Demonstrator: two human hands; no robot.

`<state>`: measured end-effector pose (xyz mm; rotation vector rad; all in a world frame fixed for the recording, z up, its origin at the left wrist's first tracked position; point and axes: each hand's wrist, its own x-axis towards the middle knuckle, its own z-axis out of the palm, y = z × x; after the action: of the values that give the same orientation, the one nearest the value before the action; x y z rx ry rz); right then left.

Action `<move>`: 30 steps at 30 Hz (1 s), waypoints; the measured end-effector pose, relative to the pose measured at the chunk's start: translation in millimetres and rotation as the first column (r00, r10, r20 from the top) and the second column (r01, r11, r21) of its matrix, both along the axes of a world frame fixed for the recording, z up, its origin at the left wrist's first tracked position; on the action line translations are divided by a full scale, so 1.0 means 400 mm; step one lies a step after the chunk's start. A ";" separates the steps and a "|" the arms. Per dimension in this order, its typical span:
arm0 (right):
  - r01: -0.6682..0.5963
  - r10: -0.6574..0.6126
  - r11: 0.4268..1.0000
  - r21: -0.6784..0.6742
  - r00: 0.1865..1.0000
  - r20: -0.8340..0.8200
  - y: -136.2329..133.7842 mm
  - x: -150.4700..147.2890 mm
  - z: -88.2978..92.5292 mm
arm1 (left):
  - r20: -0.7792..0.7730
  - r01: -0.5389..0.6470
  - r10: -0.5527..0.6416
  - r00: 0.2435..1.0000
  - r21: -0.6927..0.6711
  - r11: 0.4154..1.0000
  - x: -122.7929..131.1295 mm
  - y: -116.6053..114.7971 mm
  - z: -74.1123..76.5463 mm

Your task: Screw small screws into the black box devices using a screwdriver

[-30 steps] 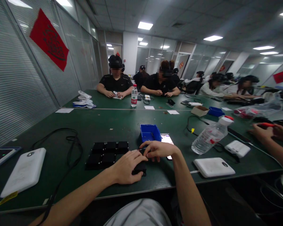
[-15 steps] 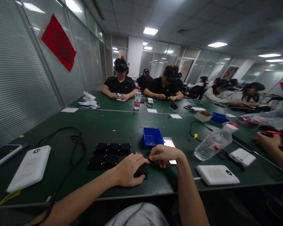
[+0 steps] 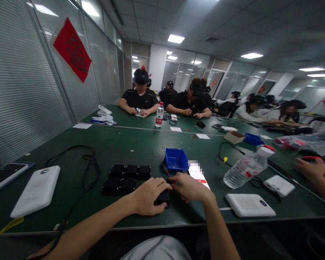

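My left hand (image 3: 153,196) lies over a small black box (image 3: 165,198) near the table's front edge, thumb at its near side and fingers across the top. Just right of it, my right hand (image 3: 191,186) is closed in a pinch, fingertips beside the left fingers. A thin dark tool (image 3: 166,170) sticks up from that pinch toward the blue tray; its kind I cannot make out. Left of my hands stand several matching black boxes (image 3: 127,184) in two rows. The blue tray (image 3: 176,167) is just beyond my right hand, and a lit phone (image 3: 199,177) lies partly behind that hand.
On the right are a tilted water bottle (image 3: 245,169), a white power bank (image 3: 250,205) and a smaller white device (image 3: 278,187). Another white power bank (image 3: 36,191), a phone (image 3: 8,177) and a black cable (image 3: 89,162) lie left. A co-worker's hands (image 3: 312,168) show at far right.
My right hand has turned and lowered slightly, and the thin tool now points up toward the tray's left side. My left hand stays on the black box. The view has shifted slightly.
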<state>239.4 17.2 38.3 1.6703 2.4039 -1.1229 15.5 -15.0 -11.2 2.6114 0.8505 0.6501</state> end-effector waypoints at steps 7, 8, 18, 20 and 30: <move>-0.093 0.014 0.904 0.417 0.982 0.188 0.047 -0.040 0.084 | -0.007 -0.013 0.013 1.000 0.014 1.000 0.000 -0.007 0.007; -0.062 -0.047 0.899 0.434 0.970 0.238 0.068 -0.053 0.094 | -0.004 -0.016 0.016 1.000 0.013 1.000 0.000 -0.008 0.008; -0.021 -0.137 0.935 0.353 0.898 0.417 0.235 -0.117 0.072 | -0.008 -0.023 0.023 1.000 0.005 1.000 0.000 -0.011 0.015; -0.029 -0.130 0.940 0.341 0.892 0.433 0.244 -0.120 0.068 | -0.008 -0.024 0.024 1.000 0.006 1.000 0.000 -0.009 0.011; -0.013 -0.166 0.935 0.354 0.867 0.470 0.256 -0.114 0.078 | -0.024 -0.027 0.027 0.999 0.003 1.000 0.000 -0.006 0.004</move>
<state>193.9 119.6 69.4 1.8695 2.2859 -0.2074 15.6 -17.4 -9.5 2.6198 0.8939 0.6282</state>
